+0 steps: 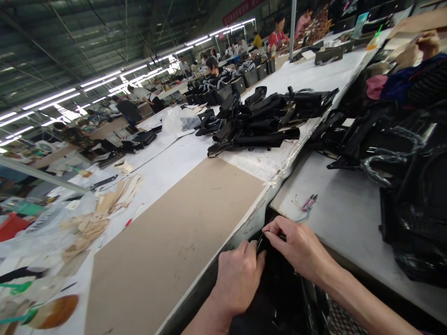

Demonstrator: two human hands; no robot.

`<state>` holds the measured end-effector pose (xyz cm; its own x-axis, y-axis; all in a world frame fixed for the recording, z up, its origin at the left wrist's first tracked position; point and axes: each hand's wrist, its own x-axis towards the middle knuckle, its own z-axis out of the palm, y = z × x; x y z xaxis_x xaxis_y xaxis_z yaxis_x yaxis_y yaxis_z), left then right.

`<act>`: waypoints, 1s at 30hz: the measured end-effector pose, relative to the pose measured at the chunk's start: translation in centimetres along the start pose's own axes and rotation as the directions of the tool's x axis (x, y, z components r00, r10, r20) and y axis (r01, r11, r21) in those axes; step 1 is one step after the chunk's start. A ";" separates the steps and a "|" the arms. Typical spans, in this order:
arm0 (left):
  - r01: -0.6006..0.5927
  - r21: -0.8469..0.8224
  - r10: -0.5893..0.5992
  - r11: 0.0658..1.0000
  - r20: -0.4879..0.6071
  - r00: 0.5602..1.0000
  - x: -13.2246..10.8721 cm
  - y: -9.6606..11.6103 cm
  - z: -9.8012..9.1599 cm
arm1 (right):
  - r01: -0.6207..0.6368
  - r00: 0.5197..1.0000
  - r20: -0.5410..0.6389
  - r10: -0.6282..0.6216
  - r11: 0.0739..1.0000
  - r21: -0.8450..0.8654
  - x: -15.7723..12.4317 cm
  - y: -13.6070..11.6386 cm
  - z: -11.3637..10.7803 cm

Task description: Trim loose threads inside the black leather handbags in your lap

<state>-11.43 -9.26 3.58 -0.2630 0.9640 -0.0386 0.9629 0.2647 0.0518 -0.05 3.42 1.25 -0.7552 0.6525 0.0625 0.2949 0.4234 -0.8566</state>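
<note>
A black leather-like bag piece (272, 298) lies low in front of me, beside the table's edge. My left hand (240, 274) is closed around its upper edge, thumb and fingers pressed together. Just to the right, my right hand (293, 239) pinches the same edge between thumb and fingertips. A shiny strip shows between the two hands. The lower part of the piece drops into shadow, and its full shape cannot be made out.
A brown board (174, 232) covers the near table. Behind it lies a heap of black bag pieces (258, 116). Pink-handled snips (309, 203) rest on the right-hand table, near wrapped black bags (415, 186). A glue bottle (52, 311) lies at lower left. Other people work farther back.
</note>
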 end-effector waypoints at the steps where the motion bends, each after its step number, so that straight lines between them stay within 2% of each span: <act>1: 0.001 -0.001 -0.001 1.000 0.008 1.000 0.1 0.0 -0.1 | -0.002 1.000 -0.003 0.002 1.000 -0.001 0.0 0.0 0.0; 6: -0.029 0.027 0.029 0.999 0.000 1.000 0.3 0.1 -0.1 | -0.006 1.000 -0.013 0.006 1.000 -0.002 0.2 0.3 0.0; 9: -0.108 0.076 0.114 0.991 -0.085 0.990 0.3 0.0 0.4 | -0.009 1.000 -0.012 0.009 1.000 0.002 0.3 0.4 -0.1; 13: -0.237 0.062 0.245 0.970 -0.236 0.940 0.4 -0.6 1.5 | -0.006 1.000 0.000 0.006 1.000 0.018 0.2 0.3 -0.3; 17: -0.262 0.023 0.258 0.965 -0.284 0.923 0.5 -0.9 2.0 | -0.006 1.000 -0.010 0.006 1.000 0.022 -0.1 0.1 -0.5; 20: -0.217 0.001 0.210 0.976 -0.254 0.944 0.9 -0.5 1.4 | -0.005 1.000 -0.013 0.005 1.000 0.021 -0.2 0.0 -0.6; 25: -0.150 0.011 0.151 0.989 -0.105 0.983 2.2 0.2 0.1 | -0.002 1.000 0.000 0.002 1.000 0.014 -0.2 0.1 -0.8; 30: -0.147 -0.184 0.147 0.972 -0.015 0.989 3.8 -0.4 0.1 | -0.005 0.999 0.032 0.004 0.999 0.043 -0.2 0.9 -1.6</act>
<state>-12.79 -5.68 3.34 -0.1194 0.9927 -0.0158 0.9635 0.1197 0.2396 1.30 4.72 1.31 -0.7723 0.6338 0.0427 0.2737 0.3927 -0.8780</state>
